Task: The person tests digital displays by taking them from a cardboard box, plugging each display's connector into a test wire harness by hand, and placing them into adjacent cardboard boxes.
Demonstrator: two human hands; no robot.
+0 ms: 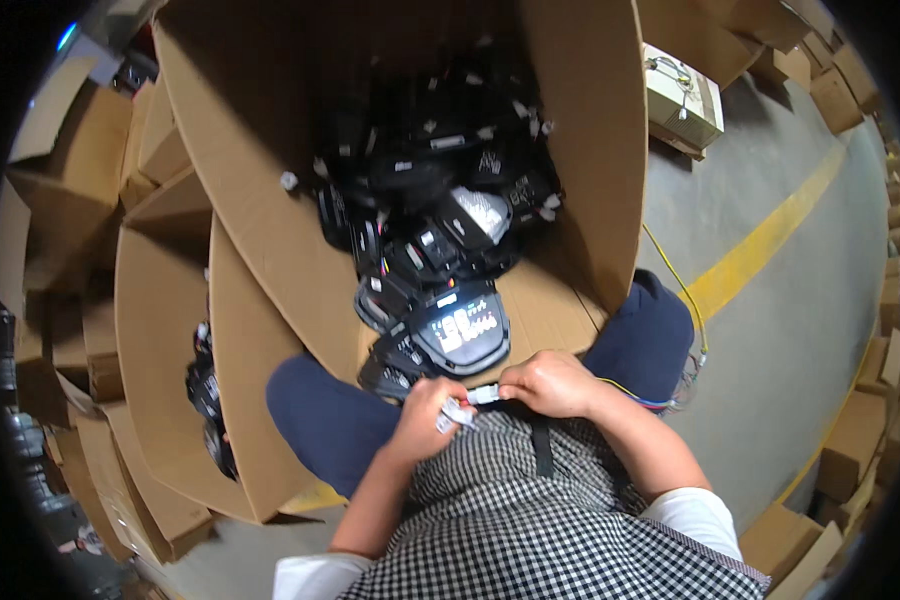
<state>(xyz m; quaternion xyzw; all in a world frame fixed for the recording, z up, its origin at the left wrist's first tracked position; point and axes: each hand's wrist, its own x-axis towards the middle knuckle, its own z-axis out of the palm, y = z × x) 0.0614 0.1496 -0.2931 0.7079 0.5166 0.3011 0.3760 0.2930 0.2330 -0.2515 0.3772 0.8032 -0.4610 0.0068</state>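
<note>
In front of my lap, my left hand is closed around a cable with white plastic plugs at its end. My right hand pinches the other side of a white connector that sits between the two hands. Whether its halves are fully joined I cannot tell. Coloured wires run from my right hand over my thigh. Just beyond my hands lies a black display unit with its screen lit. A darker display unit lies partly under it.
The large cardboard box before me holds a heap of black display units. Another box with similar units stands at the left. A yellow cable hangs on my right, and a white equipment case stands farther off.
</note>
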